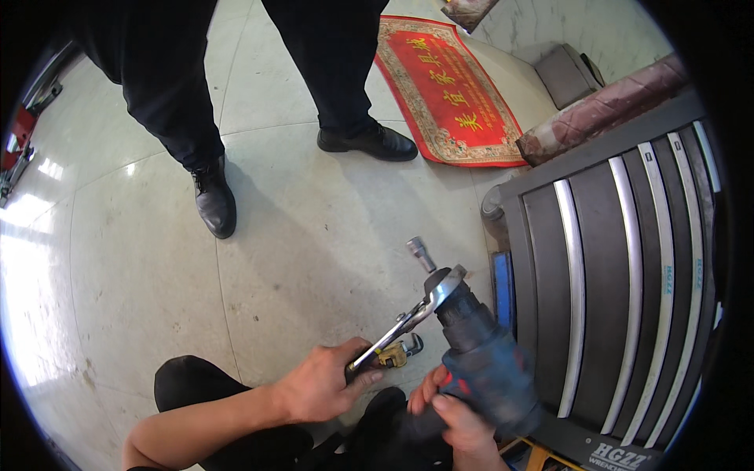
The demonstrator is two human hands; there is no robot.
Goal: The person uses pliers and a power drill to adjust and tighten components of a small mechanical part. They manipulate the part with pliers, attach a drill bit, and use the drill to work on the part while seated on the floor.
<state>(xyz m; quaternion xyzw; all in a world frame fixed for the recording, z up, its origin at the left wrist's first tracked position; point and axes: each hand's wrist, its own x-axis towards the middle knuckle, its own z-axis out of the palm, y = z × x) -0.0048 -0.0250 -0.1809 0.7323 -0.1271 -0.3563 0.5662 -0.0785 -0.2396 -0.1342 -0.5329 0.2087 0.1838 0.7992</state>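
My left hand is closed round the handle of a silver wrench with a plier-like joint in its shaft. The wrench's curved head lies against the black chuck of a blue and black power drill. My right hand grips the drill's handle, with red parts by the fingers. The drill body is blurred. A silver socket sticks out from the drill's front end and tilts up to the left. Beyond my left fingers a yellow pipe wrench lies on the floor, partly hidden.
A grey tool cabinet with silver drawer handles stands close on the right. Another person in dark trousers and black shoes stands ahead. A red patterned mat lies at the far right. Pale tiles cover the floor.
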